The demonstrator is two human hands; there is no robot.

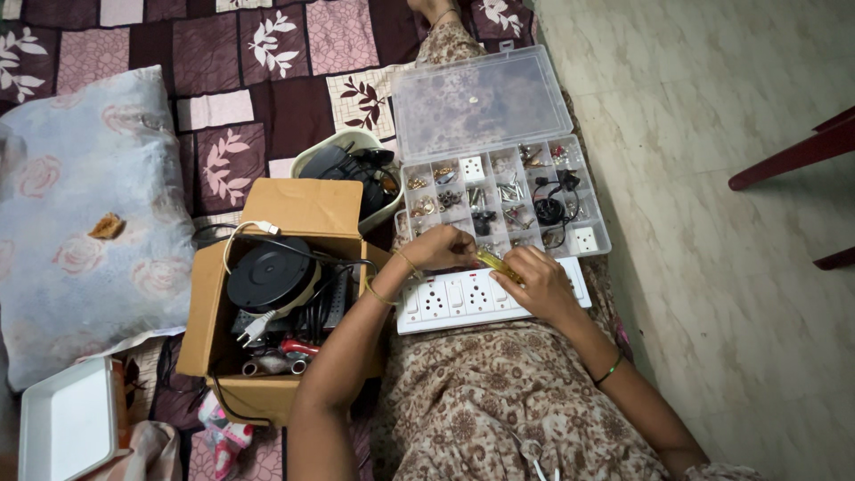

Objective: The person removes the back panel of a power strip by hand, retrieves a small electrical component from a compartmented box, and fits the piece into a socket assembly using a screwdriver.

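A white socket board [445, 303] with several outlets and switches lies across my lap. My right hand [541, 285] grips a yellow-handled screwdriver [497, 264] over the board's upper edge. My left hand [439, 248] rests curled at the top of the board, next to the screwdriver's tip; I cannot tell what its fingers pinch. Just beyond stands a clear plastic organiser box [508, 200], lid open, its compartments holding screws, small metal parts and black cable pieces.
A cardboard box [294, 214] at my left holds a black round device, cables and plugs. Behind it is a pale tub [352, 141] of dark items. A floral pillow [80, 223] and white tray [62, 419] lie left; tiled floor and red furniture legs [802, 151] right.
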